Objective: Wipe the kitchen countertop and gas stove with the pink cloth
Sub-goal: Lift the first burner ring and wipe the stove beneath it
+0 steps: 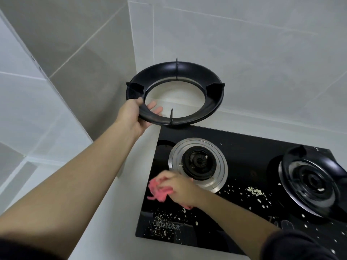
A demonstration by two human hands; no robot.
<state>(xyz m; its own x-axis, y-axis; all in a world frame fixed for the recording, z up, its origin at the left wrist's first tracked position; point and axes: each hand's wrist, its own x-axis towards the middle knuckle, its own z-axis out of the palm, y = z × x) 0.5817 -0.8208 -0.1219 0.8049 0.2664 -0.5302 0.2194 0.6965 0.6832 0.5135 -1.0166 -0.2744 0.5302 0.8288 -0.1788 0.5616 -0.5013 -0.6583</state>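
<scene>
Left hand [133, 117] grips round black pan support [175, 94] aloft; right hand [180, 190] clutches crumpled pink cloth [158, 192] on glossy gas stove [244, 147] (two burners, crumbs scattered).

blurred right hand [180, 188], pink cloth [159, 192]

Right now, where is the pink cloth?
The pink cloth is bunched in the right hand on the stove, front-left of the bare left burner.
</scene>
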